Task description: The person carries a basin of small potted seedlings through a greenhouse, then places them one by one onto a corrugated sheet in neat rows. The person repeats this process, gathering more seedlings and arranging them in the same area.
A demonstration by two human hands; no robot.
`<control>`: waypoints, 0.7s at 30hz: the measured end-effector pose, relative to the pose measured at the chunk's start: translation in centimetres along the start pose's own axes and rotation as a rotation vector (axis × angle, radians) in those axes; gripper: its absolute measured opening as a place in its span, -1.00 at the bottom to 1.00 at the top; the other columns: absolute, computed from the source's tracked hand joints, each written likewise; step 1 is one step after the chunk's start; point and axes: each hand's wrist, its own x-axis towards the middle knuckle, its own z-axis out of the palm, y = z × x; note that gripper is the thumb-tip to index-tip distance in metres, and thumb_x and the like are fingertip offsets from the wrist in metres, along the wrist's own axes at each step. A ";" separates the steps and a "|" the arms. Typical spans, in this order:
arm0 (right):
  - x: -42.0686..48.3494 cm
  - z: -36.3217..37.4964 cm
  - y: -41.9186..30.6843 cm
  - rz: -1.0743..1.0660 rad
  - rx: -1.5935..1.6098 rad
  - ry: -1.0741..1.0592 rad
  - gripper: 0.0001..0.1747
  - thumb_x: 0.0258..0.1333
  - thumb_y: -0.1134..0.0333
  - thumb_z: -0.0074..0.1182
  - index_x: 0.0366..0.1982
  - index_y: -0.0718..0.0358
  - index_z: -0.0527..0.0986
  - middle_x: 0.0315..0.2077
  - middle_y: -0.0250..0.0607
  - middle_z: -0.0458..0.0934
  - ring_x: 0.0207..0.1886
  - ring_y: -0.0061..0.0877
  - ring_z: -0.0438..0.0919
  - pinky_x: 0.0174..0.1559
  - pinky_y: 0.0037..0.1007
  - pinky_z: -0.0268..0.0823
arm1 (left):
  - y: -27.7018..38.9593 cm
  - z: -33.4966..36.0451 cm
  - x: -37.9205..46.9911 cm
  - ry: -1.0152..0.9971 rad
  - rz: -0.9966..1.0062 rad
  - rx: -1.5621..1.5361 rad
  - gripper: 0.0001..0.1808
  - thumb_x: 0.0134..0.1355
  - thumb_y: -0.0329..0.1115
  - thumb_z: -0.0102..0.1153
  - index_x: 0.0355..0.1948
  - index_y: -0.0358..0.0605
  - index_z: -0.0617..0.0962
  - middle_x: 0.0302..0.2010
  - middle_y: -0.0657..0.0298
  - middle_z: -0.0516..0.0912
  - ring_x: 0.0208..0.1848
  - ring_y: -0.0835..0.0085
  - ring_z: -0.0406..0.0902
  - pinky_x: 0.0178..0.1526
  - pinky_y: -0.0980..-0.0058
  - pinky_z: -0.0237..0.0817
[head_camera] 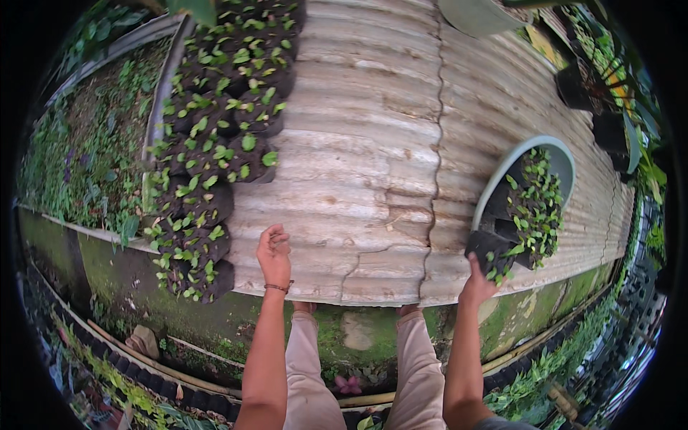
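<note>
My right hand (480, 284) grips a black plastic nursery bag (486, 248) with small green seedlings, tilted at the near rim of a grey-green plastic basin (488, 183). More bags of leafy seedlings (535, 215) fill that basin, and some lean out past its near side. Over the corrugated sheet (349, 177), my left hand (274, 250) holds nothing, its fingers loosely curled. To its left stand rows of dark soil-filled bags with seedlings (207, 204), packed close together along the sheet's left side.
A pale bucket (481, 16) stands at the far edge. Black plant pots (578, 86) line the right side. On the left is a planted bed (102, 123) with a raised border. A mossy ledge (357, 328) runs in front of my legs, with bamboo poles (371, 400) below.
</note>
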 end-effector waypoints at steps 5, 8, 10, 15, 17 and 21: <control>-11.3 6.8 -2.9 -0.131 -0.202 -0.511 0.09 -0.41 0.22 0.60 0.24 0.26 0.27 0.10 -0.12 0.41 0.14 -0.28 0.44 0.22 -0.26 0.30 | 0.6 -2.4 -1.4 0.084 -0.043 -0.083 -0.55 0.09 -0.71 -0.07 0.05 -0.30 0.50 -0.04 0.22 0.57 -0.03 0.50 0.55 -0.11 0.57 0.37; -16.7 16.0 -4.0 -0.346 -0.138 -0.848 0.08 -0.61 0.27 0.62 0.15 0.22 0.37 0.01 -0.14 0.45 0.09 -0.25 0.47 0.18 -0.25 0.33 | 1.0 -4.1 -1.9 0.177 -0.066 -0.117 -0.56 0.11 -0.71 -0.08 0.05 -0.33 0.50 -0.06 0.19 0.57 -0.03 0.49 0.55 -0.07 0.55 0.38; -20.2 21.5 -4.8 -0.414 -0.012 -0.949 0.04 -0.59 0.31 0.60 0.14 0.24 0.39 0.03 -0.08 0.46 0.09 -0.16 0.47 0.17 -0.22 0.33 | 1.1 -5.0 -2.1 0.223 -0.055 -0.164 -0.57 0.11 -0.71 -0.10 0.04 -0.34 0.50 -0.06 0.18 0.58 -0.02 0.48 0.56 -0.04 0.53 0.38; -25.2 29.4 -5.7 -0.510 -0.051 -0.944 0.05 -0.54 0.34 0.56 0.16 0.31 0.33 0.00 0.05 0.40 0.08 0.00 0.42 0.12 -0.16 0.34 | 0.6 -5.9 -1.1 0.207 -0.008 -0.325 -0.52 0.16 -0.62 -0.15 0.15 -0.38 0.46 0.05 0.12 0.57 0.06 0.42 0.54 0.08 0.44 0.37; -26.2 30.7 -6.0 -0.504 -0.077 -0.891 0.04 -0.50 0.35 0.53 0.18 0.34 0.30 -0.01 0.07 0.38 0.06 0.02 0.42 0.10 -0.15 0.35 | 0.4 -5.7 -0.4 0.148 0.037 -0.431 -0.42 0.17 -0.52 -0.09 0.26 -0.41 0.39 0.14 0.10 0.54 0.12 0.38 0.52 0.17 0.35 0.32; -26.0 30.7 -6.5 -0.455 -0.145 -0.965 0.01 -0.43 0.43 0.46 0.20 0.36 0.26 0.03 0.10 0.36 0.10 0.01 0.40 0.11 -0.18 0.35 | 0.5 -5.1 0.3 0.143 0.021 -0.466 -0.38 0.14 -0.49 0.01 0.28 -0.48 0.37 0.16 0.08 0.54 0.17 0.32 0.50 0.24 0.31 0.28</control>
